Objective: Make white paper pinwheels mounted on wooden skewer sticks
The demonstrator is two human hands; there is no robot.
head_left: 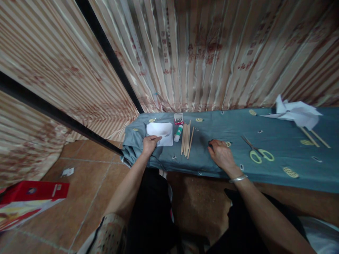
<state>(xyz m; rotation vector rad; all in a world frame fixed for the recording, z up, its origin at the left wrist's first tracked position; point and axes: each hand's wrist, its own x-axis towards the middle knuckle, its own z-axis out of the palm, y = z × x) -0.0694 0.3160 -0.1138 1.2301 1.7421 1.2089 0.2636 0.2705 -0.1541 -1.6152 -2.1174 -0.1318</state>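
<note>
My left hand (151, 144) is at the near left of a stack of white square paper (166, 128), its thumb and fingers pinching a sheet on top. My right hand (221, 154) rests on the blue-green cloth with its fingers lightly bent and lying on it; a small dark patch shows at the fingertips, too unclear to name. Between the hands lie several wooden sticks (186, 138) and a glue stick (178, 133) with a green label. Behind these sits a small open box of pins (178, 119). Right of my right hand lie scissors (258, 152) with yellow-green handles.
White paper pinwheels (293, 112) on wooden sticks lie at the far right. The cloth-covered bench (227, 120) backs onto a patterned curtain (201, 53). Dark metal poles (106, 46) slant down at the left. A red box (34, 197) stands on the tiled floor.
</note>
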